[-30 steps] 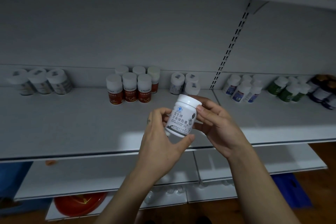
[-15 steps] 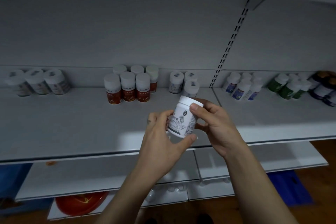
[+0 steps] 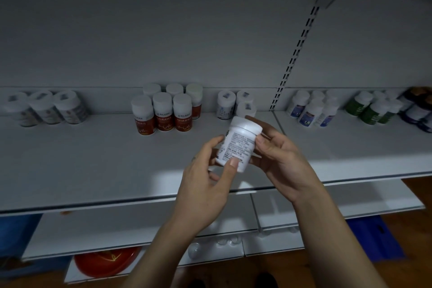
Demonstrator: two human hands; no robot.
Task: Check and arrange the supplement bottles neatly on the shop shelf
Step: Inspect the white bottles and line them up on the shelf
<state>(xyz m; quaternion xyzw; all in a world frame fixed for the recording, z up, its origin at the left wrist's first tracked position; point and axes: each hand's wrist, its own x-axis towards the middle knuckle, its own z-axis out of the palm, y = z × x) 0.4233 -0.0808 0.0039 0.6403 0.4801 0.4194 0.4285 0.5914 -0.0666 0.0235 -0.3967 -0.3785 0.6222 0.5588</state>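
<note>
I hold a white supplement bottle (image 3: 238,144) tilted in front of the shelf (image 3: 93,159), its fine-print side facing me. My left hand (image 3: 205,184) pinches its lower part with thumb and fingers. My right hand (image 3: 280,156) grips its upper part near the white cap. Behind it, at the back of the shelf, stand three matching white bottles (image 3: 235,105). To their left is a group of red-labelled bottles (image 3: 163,112).
Three white bottles (image 3: 46,110) stand at the far left. Blue-labelled (image 3: 313,110), green-labelled (image 3: 374,110) and dark bottles (image 3: 418,110) line the right bay. A slotted upright (image 3: 294,54) divides the bays. Lower shelves (image 3: 140,222), a red bowl (image 3: 105,262) and a blue crate (image 3: 378,236) lie below.
Both hands have turned the bottle, so the front label with large characters has rotated away and the fine-print side now faces me. The bottle stayed in about the same place.
</note>
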